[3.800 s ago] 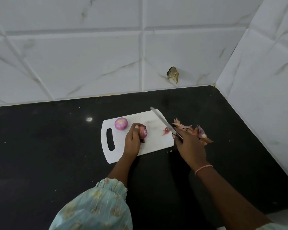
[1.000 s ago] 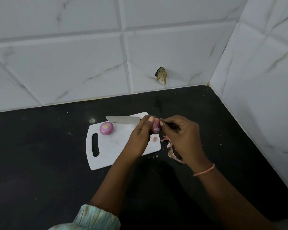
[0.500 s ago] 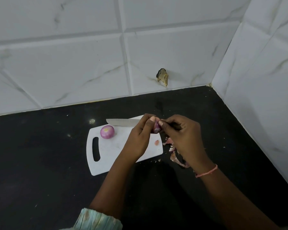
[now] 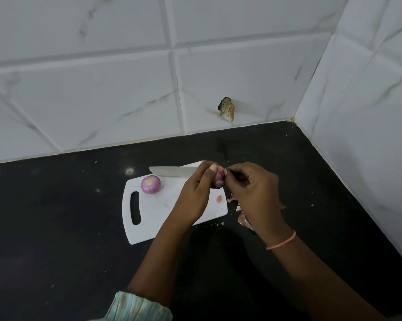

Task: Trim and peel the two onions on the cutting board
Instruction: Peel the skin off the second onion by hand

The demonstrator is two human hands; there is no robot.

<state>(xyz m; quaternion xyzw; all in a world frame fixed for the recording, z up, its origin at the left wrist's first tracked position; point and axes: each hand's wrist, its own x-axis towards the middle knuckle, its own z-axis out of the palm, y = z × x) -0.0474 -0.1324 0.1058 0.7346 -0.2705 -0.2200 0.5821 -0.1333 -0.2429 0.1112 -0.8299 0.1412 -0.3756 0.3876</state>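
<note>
A white cutting board [image 4: 158,212] with a handle slot lies on the black counter. One peeled purple onion [image 4: 151,184] sits on its far left corner. Above the board's right end, my left hand [image 4: 195,195] grips the second small onion [image 4: 219,179]. My right hand [image 4: 253,193] pinches the skin at that onion's top. The knife [image 4: 172,171] lies along the board's far edge, blade pointing left, its handle hidden behind my hands. A small pink scrap [image 4: 219,198] rests on the board.
Onion peels [image 4: 243,218] lie on the black counter [image 4: 56,228] just right of the board, partly under my right wrist. White tiled walls [image 4: 369,112] close in the back and right. A chipped hole [image 4: 226,108] marks the back wall.
Since 3.8 s ago the knife was laid down on the board's far edge and my right hand moved to the lifted onion. Over the last second both hands barely shifted.
</note>
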